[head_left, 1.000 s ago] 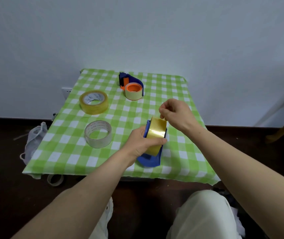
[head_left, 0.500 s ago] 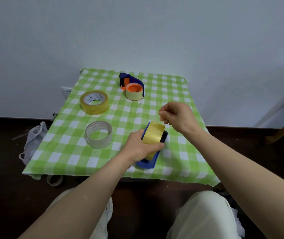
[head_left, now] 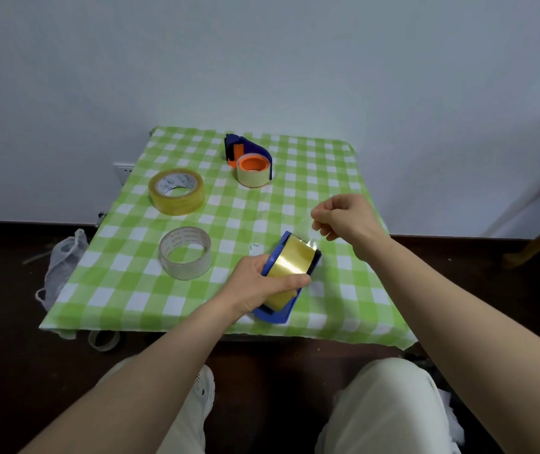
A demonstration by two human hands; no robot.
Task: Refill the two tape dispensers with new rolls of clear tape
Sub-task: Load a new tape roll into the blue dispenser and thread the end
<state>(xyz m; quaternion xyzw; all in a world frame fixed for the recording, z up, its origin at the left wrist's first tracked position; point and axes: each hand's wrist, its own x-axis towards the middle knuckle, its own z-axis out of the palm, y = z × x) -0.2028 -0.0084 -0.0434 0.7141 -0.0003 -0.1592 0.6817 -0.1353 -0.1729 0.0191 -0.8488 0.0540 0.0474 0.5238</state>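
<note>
My left hand (head_left: 262, 286) grips a blue tape dispenser (head_left: 273, 314) with a shiny yellow tape roll (head_left: 290, 267) mounted in it, tilted over the table's near right part. My right hand (head_left: 344, 219) is up and to the right of it, fingers pinched on the clear tape end (head_left: 311, 239) stretched from the roll. A second blue dispenser (head_left: 249, 150) with an orange hub and a pale roll lies at the back of the table. A full yellowish roll (head_left: 177, 191) and a thinner clear roll (head_left: 185, 252) lie flat at the left.
The small table has a green-and-white checked cloth (head_left: 124, 290) and stands against a white wall. A white mesh bag (head_left: 62, 257) hangs at its left edge, and a used tape core (head_left: 103, 340) lies on the dark floor below the front edge. My knees are underneath.
My left hand has lowered and tilted the dispenser toward the table. My right hand has moved right and away from the roll, drawing out a strip of clear tape.
</note>
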